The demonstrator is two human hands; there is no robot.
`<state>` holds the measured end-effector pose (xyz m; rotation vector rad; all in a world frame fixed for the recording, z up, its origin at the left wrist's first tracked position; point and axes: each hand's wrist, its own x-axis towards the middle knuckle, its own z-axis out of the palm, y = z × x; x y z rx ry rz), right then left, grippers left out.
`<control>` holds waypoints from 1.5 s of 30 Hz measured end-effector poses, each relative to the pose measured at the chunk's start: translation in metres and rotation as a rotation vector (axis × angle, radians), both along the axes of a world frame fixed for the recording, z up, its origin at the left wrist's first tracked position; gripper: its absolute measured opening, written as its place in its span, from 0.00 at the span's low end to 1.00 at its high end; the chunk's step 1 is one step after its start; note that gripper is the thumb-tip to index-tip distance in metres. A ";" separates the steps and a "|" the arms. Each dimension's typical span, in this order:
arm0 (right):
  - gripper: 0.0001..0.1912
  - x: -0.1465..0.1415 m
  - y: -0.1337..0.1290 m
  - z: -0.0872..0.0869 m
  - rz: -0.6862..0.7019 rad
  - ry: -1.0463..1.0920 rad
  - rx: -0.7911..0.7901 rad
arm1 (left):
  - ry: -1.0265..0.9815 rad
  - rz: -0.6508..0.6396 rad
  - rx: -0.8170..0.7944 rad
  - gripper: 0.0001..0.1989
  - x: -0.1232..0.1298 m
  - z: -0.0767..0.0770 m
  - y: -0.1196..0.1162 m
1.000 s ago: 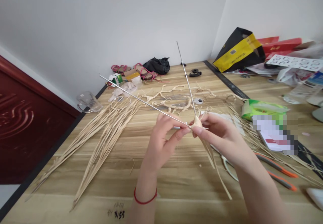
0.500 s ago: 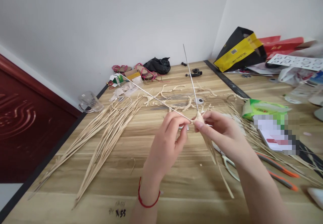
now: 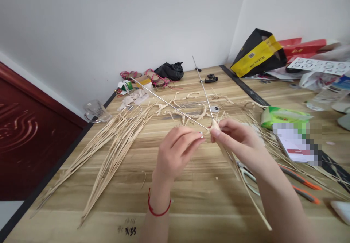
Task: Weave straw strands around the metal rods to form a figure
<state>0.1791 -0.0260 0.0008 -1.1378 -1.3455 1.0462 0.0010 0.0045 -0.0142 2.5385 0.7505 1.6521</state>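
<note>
Between the thumb and fingers of my right hand [image 3: 240, 141] is a small pale bundle wrapped in straw strip [image 3: 215, 125]. Two thin metal rods come out of it, one rod [image 3: 202, 86] rising steeply and the other rod [image 3: 166, 102] slanting far to the left. Loose straw tails [image 3: 250, 195] hang below the bundle toward me. Just left of it, my left hand [image 3: 177, 150] is closed in a pinch, with a short stretch of straw strip running from its fingertips to the bundle. A red cord bracelet circles my left wrist.
Long straw bundles [image 3: 117, 159] lie at left, beside a glass mug [image 3: 96, 111]. Scissors [image 3: 247, 177] and orange-handled pliers [image 3: 299, 177] lie under and beside my right forearm. Braided straw pieces [image 3: 197, 113], a green packet [image 3: 284, 117] and a black-and-yellow bag [image 3: 258, 55] stand farther back.
My left hand has moved slightly left and down, off the slanting rod, its fingers now drawn together. The rods have tilted a little, and one straw tail has swung farther right.
</note>
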 end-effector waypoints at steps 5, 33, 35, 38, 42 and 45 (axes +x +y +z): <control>0.12 0.004 -0.001 0.001 -0.044 -0.007 -0.023 | -0.006 0.005 -0.128 0.10 -0.007 0.007 0.000; 0.11 0.004 0.002 0.001 -0.007 0.003 -0.014 | -0.004 -0.359 -1.018 0.05 -0.007 0.018 -0.006; 0.11 0.005 0.002 0.001 -0.007 -0.001 -0.013 | -0.011 -0.382 -1.066 0.05 -0.007 0.019 -0.007; 0.12 0.005 0.002 0.001 -0.002 -0.017 -0.031 | 0.007 -0.361 -1.132 0.05 -0.006 0.020 -0.009; 0.12 0.005 0.001 0.002 0.000 -0.037 -0.034 | 0.022 -0.310 -1.163 0.03 -0.003 0.021 -0.010; 0.12 0.004 0.001 0.002 -0.007 -0.045 -0.023 | 0.016 -0.292 -1.137 0.01 -0.001 0.019 -0.010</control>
